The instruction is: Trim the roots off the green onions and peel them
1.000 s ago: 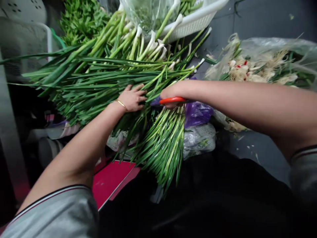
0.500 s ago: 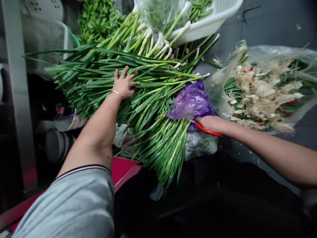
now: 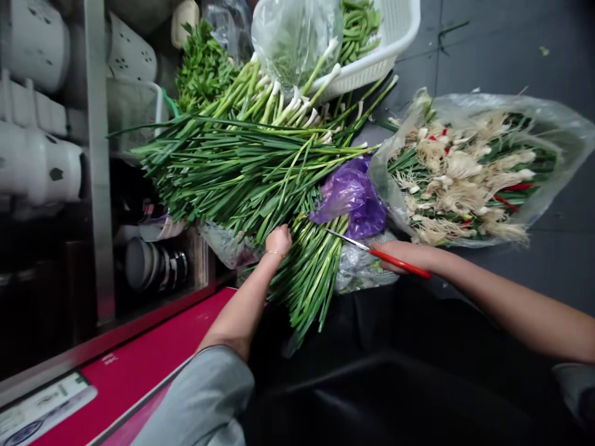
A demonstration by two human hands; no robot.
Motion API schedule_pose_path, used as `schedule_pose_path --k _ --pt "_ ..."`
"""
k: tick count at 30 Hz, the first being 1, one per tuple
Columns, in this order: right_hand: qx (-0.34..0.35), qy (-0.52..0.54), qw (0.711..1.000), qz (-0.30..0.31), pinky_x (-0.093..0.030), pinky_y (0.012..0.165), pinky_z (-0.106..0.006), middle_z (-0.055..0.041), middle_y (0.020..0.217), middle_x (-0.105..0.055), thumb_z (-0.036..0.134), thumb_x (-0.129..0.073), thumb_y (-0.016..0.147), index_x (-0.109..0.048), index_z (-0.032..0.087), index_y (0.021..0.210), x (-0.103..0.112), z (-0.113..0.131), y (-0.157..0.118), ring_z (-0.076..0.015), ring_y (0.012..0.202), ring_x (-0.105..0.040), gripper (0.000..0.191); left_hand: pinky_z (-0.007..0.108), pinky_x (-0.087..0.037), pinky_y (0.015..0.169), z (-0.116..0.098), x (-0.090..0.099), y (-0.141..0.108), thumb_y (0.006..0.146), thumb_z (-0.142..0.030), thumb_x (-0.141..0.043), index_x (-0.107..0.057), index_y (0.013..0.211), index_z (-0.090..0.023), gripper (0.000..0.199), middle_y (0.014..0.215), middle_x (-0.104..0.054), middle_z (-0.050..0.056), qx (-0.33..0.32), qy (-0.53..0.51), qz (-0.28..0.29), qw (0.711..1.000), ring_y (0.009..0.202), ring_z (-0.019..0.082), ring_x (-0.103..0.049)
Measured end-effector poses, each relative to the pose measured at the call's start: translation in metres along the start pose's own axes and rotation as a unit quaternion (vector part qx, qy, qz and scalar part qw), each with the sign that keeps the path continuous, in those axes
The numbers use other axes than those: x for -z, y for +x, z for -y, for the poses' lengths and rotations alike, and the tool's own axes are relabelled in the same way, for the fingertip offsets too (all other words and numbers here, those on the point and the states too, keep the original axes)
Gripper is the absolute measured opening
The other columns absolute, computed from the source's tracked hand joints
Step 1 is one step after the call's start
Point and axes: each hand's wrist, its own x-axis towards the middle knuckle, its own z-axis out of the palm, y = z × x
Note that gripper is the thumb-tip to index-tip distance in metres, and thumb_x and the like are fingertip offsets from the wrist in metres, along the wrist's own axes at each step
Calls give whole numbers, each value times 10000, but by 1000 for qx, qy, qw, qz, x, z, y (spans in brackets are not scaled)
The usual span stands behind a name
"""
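Note:
A large pile of green garlic (image 3: 242, 164) lies across the middle, long flat leaves to the left and white ends to the right. My left hand (image 3: 279, 240) is closed at the lower edge of this pile, on some leaves; its fingertips are hidden. In my right hand (image 3: 398, 254) is a pair of scissors (image 3: 357, 243) with red handles, the blades pointing left over a smaller bunch of leaves (image 3: 316, 266). A crumpled purple plastic bag (image 3: 353, 192) sits just above the blades.
At the right, a clear bag (image 3: 558, 179) holds rooted bulbs (image 3: 460, 173). A white basket (image 3: 400, 37) with green beans (image 3: 357, 28) stands at the back, beside leafy greens (image 3: 204, 68). A metal shelf post (image 3: 98, 186) and red panel (image 3: 158, 334) border the left.
My left hand has come down and right from atop the pile, its spread fingers now closed. The scissors have swung lower, with more blade showing. The camera view has shifted.

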Motion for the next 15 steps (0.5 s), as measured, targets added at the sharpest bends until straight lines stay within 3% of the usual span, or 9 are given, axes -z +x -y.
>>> schedule_pose_path --k 2,4,7,11,15 --pt "0 4 1000 -3 -332 532 -261 -24 619 -532 93 -475 757 -512 161 852 -2 4 -2 -139 516 -464 123 348 -465 884 8 -15 25 917 -218 -400 -680 1053 -144 320 1095 -689 178 33 -6 14 999 1034 268 -644" --pt "11 19 1000 -18 -317 519 -262 -12 603 -521 103 -470 757 -507 170 870 -3 6 -7 -135 503 -454 136 300 -456 901 16 -19 42 908 -244 -455 -675 1071 -154 288 1108 -692 141 23 -19 36 999 1053 236 -632" --pt "77 69 994 -28 -336 522 -257 -3 625 -526 143 -449 784 -474 192 868 -2 6 -19 -132 519 -453 100 269 -465 890 31 -13 40 877 -273 -531 -688 1051 -150 265 1054 -702 105 -4 -40 43 998 995 205 -635" --pt "162 117 979 -47 -420 587 -262 -29 715 -567 215 -427 832 -467 205 863 6 11 -37 -145 598 -504 52 295 -476 896 48 19 7 877 -346 -546 -710 1021 -198 264 991 -696 70 -46 -112 -69 990 959 196 -621" --pt "133 105 979 -113 -492 733 -279 -82 933 -640 228 -445 827 -520 203 1028 7 19 -39 -183 796 -619 215 294 -505 749 25 63 -18 853 -438 -579 -727 1030 -209 326 824 -664 42 -66 -177 -173 967 756 171 -607"
